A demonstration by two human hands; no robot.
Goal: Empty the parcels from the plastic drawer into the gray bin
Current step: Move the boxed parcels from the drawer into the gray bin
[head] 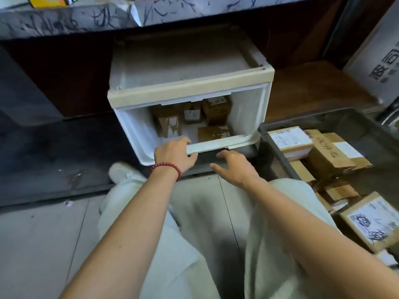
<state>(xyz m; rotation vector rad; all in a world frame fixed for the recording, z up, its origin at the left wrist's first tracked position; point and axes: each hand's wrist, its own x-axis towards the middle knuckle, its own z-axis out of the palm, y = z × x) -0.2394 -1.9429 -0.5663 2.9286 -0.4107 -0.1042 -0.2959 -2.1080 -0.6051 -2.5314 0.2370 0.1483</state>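
A white plastic drawer (248, 117) is pulled out from its beige-framed cabinet (190, 87) under a shelf. Several brown cardboard parcels (213, 113) lie inside it toward the back. My left hand (174, 155), with a red bead bracelet on the wrist, grips the drawer's front rim at its left part. My right hand (235, 167) hovers just below the rim with fingers spread, holding nothing. The gray bin (272, 134) stands to the right of the drawer and holds several labelled parcels (328, 156).
A marbled shelf edge (86, 20) runs above the cabinet. My knees in pale trousers (190, 244) and a white shoe (123, 172) are on the tiled floor below the drawer. A dark low ledge (54, 158) lies to the left, a white printed box (380, 61) at far right.
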